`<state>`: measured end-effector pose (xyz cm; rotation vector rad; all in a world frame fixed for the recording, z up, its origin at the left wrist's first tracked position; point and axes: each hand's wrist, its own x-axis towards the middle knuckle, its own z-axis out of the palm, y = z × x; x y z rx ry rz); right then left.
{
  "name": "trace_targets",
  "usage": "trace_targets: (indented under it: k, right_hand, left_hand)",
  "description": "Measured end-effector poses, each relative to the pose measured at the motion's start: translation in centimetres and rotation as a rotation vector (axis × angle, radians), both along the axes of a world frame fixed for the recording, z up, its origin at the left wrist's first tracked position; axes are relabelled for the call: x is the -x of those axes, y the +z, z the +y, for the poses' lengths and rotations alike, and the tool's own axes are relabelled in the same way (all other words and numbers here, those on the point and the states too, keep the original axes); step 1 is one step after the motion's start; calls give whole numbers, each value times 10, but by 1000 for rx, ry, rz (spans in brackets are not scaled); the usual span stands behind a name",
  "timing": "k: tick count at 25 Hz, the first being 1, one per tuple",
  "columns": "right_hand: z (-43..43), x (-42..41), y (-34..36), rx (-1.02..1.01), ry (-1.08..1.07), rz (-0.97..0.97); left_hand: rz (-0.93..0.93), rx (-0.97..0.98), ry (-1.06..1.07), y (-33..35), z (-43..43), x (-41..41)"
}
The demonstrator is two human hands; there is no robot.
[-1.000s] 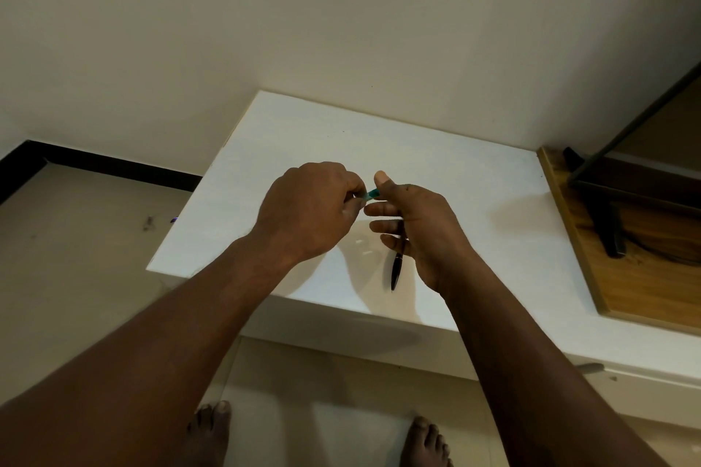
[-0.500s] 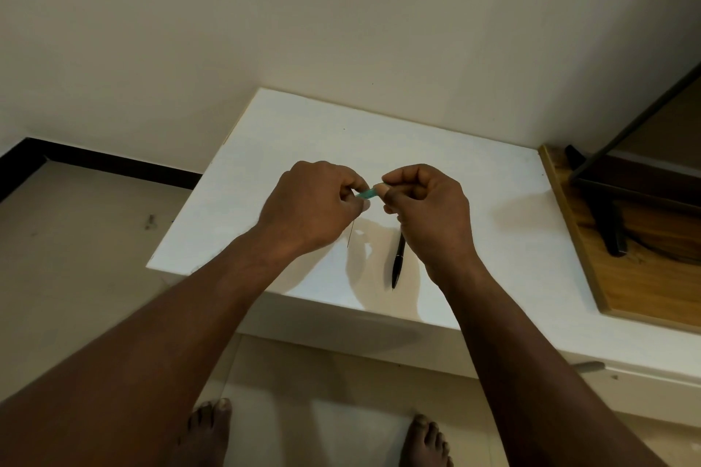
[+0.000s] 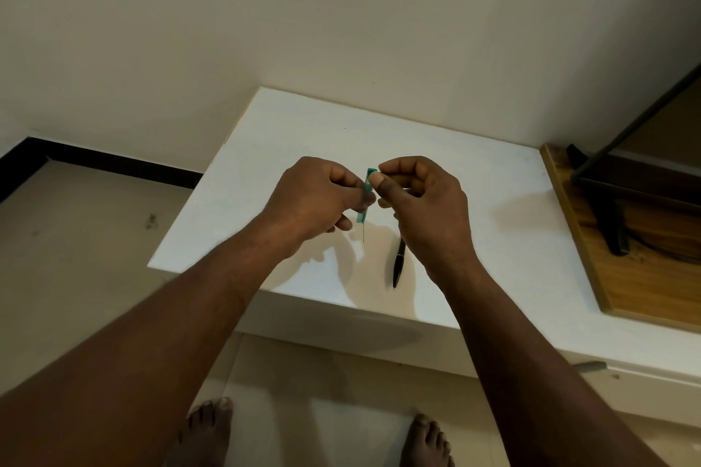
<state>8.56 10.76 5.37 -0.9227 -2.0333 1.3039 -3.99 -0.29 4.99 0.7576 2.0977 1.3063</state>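
Head view: left hand (image 3: pixel 318 197) and right hand (image 3: pixel 425 208) meet above white bench (image 3: pixel 303 133). Both pinch small teal piece (image 3: pixel 362 215), held near upright in air; left grip at its middle, right grip at its top end. Thin needle-like tip hangs below. Black pen (image 3: pixel 399 263) lies on bench under right hand, untouched. Work looks midway: piece in hand, not yet joined to pen.
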Motion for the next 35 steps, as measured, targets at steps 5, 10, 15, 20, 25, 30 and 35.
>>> trace_targets:
  k: [5,10,15,20,25,30,35]
  right_hand:
    - [0,-1,1,115,42,-113]
    - [-9,1,-2,324,153,-164]
    - [-10,1,-1,480,162,-103]
    - [-7,-1,1,494,186,-165]
    - [6,-7,7,459,126,-148]
    - [17,-12,12,443,57,-103]
    - [13,-11,11,436,63,-113]
  left_hand:
    - [-63,-61,125,3,-3,10]
    - [-73,-88,157,2,-4,11]
    - [-63,-62,148,1,-3,9]
    - [-44,-60,201,2,-2,10]
    - [-13,3,280,-4,-4,16]
    - [-14,244,105,-17,-1,12]
    - [248,331,23,-30,5,6]
